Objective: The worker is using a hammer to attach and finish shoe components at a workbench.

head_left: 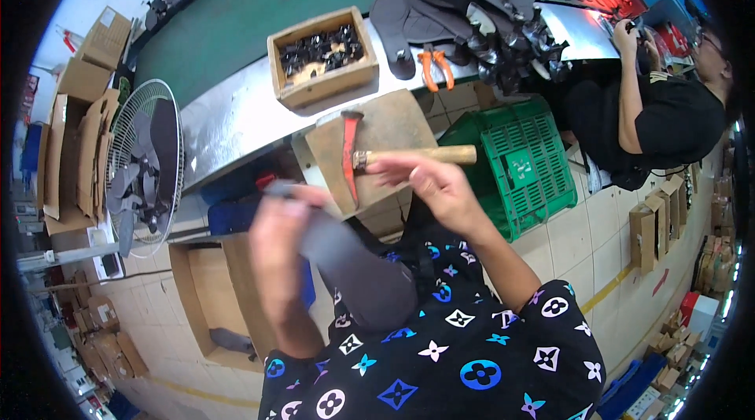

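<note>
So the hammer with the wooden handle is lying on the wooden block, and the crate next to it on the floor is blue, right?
Not quite: the crate is green, not blue, as the head view shows. The rest holds: the hammer with the wooden handle lies on the wooden block, with the crate beside it on the floor.

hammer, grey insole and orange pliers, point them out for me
hammer [348, 154], head view, on its red metal head.
grey insole [358, 267], head view, on its broad middle below the left hand.
orange pliers [434, 66], head view, on the orange handles.
</note>
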